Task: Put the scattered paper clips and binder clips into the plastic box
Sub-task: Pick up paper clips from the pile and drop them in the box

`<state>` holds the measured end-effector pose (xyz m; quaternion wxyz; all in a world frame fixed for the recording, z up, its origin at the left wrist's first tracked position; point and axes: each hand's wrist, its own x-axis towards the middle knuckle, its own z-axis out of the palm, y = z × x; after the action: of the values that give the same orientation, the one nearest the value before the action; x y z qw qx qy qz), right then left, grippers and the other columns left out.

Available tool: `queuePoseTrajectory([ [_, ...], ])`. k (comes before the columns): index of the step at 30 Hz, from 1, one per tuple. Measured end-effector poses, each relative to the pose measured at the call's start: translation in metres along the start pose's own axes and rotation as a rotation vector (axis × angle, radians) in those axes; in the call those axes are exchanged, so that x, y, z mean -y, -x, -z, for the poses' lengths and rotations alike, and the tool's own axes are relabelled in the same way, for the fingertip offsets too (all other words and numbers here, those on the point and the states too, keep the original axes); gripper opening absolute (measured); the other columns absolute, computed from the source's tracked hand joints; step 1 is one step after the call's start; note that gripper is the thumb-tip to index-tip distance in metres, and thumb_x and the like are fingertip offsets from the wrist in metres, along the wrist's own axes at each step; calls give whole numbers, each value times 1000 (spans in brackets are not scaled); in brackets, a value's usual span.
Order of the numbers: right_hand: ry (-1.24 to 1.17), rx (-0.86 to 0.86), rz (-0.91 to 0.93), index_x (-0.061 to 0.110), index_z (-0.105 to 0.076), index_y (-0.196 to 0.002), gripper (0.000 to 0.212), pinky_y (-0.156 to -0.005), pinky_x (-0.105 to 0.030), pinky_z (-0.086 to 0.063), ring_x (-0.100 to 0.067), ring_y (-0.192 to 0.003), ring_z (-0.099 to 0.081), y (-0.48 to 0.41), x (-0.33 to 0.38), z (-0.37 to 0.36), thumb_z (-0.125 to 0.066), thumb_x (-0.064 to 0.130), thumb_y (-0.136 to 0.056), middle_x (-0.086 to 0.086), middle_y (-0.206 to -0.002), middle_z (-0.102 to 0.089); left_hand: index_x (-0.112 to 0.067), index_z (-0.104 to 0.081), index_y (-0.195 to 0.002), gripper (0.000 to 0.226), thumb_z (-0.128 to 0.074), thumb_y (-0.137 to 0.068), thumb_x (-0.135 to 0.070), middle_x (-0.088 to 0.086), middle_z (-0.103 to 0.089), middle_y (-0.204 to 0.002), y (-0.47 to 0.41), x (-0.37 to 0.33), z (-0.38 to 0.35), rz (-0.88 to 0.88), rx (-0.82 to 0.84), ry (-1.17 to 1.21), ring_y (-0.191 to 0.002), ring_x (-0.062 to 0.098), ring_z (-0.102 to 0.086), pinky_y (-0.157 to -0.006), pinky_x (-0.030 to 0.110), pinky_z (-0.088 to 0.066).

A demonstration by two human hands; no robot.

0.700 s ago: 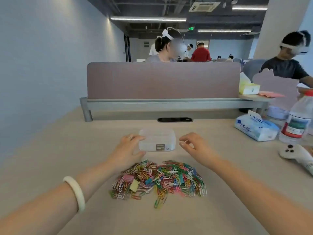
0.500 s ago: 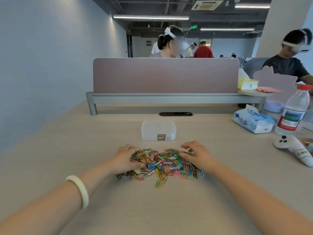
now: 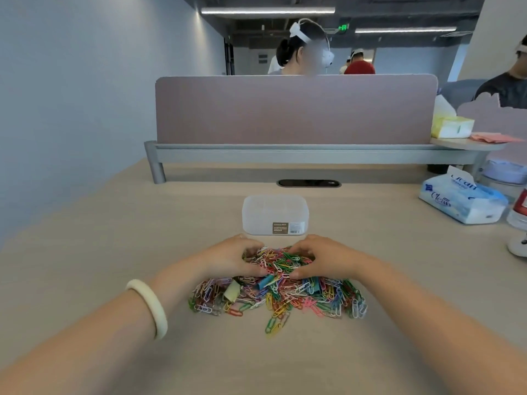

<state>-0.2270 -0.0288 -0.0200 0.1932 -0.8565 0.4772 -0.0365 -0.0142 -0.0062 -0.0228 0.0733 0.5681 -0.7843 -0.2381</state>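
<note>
A heap of coloured paper clips (image 3: 285,295) lies on the beige desk in front of me, with a pale yellow binder clip (image 3: 231,290) and a blue one (image 3: 263,281) among them. My left hand (image 3: 232,259) and my right hand (image 3: 323,258) cup the far part of the heap from both sides, fingers curled around a bunch of clips held between them. The translucent plastic box (image 3: 275,213), with a label on its front, stands just beyond my hands, apart from them.
A blue tissue pack (image 3: 460,199) lies at the right, with a bottle (image 3: 519,212) and a white controller (image 3: 517,246) at the right edge. A mauve divider (image 3: 293,109) on a grey rail closes the back. Other people sit beyond it.
My hands left the box, dropped onto the heap of clips and closed in toward each other, gathering a bunch between them.
</note>
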Motion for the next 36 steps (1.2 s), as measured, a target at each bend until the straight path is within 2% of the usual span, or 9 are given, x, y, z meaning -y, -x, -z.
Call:
queuePoseTrajectory([
  [6, -31, -22, 61, 23, -60, -113, 36, -83, -28, -44, -12, -96, -54, -26, -10, 5, -65, 38, -80, 1, -113, -62, -23, -59, -114, 42, -72, -75, -26, -14, -51, -82, -32, 14, 10, -59, 68, 77, -73, 1, -48, -70, 17, -40],
  [10, -99, -35, 92, 24, -61, -113, 35, -92, -31, -45, -11, -101, -56, -31, -18, 2, -64, 37, -81, 5, -114, -63, -25, -65, -102, 28, -71, -75, -28, -4, -67, -101, -41, 24, 17, -82, 108, 133, -94, 13, -61, -94, 38, -47],
  [12, -136, -49, 102, 25, -62, -112, 32, -93, -30, -45, -9, -102, -56, -30, -20, 2, -63, 35, -82, 7, -114, -64, -28, -68, -95, 20, -71, -76, -28, -7, -69, -103, -40, 28, 17, -89, 82, 172, -97, 11, -62, -93, 35, -48],
  [15, -162, -90, 110, 25, -64, -109, 27, -93, -26, -44, -7, -102, -56, -27, -22, 2, -63, 33, -83, 7, -113, -64, -39, -67, -81, 14, -71, -76, -27, -14, -69, -98, -35, 30, 12, -95, -52, 220, -92, 1, -61, -88, 23, -47],
  [18, -245, -169, 111, 23, -65, -102, 19, -87, -21, -43, -4, -97, -57, -24, -24, -5, -62, 30, -84, 8, -104, -64, -42, -67, -71, 20, -71, -76, -23, -14, -70, -92, -29, 34, 4, -95, -176, 331, -88, 0, -63, -88, 27, -50],
  [23, -364, -236, 72, 24, -65, -99, 14, -90, -23, -45, -5, -99, -58, -19, -25, -8, -59, 28, -87, 7, -107, -65, -40, -70, -71, 22, -68, -79, -20, -12, -71, -83, -22, 34, 3, -80, -278, 429, -68, 20, -67, -67, 34, -56],
  [27, -355, -258, 73, 19, -64, -102, 18, -92, -30, -45, -11, -101, -57, -20, -25, -9, -59, 28, -87, 1, -107, -64, -40, -69, -69, 25, -67, -79, -18, -18, -69, -77, -30, 26, 7, -126, -379, 414, -65, -2, -62, -63, 15, -49],
  [30, -347, -273, 80, 18, -64, -101, 17, -91, -31, -46, -12, -99, -57, -20, -27, -10, -59, 27, -87, 0, -106, -64, -34, -67, -70, 26, -64, -81, -10, -15, -67, -64, -43, 23, 23, -160, -455, 480, -56, -3, -57, -54, 13, -46],
  [36, -365, -287, 74, 20, -63, -102, 18, -91, -29, -45, -8, -99, -57, -23, -30, -16, -56, 30, -88, 2, -105, -62, -19, -71, -83, 10, -63, -83, -13, 2, -62, -86, -94, 23, 53, -163, -472, 67, -77, 17, -59, -61, 11, -38],
])
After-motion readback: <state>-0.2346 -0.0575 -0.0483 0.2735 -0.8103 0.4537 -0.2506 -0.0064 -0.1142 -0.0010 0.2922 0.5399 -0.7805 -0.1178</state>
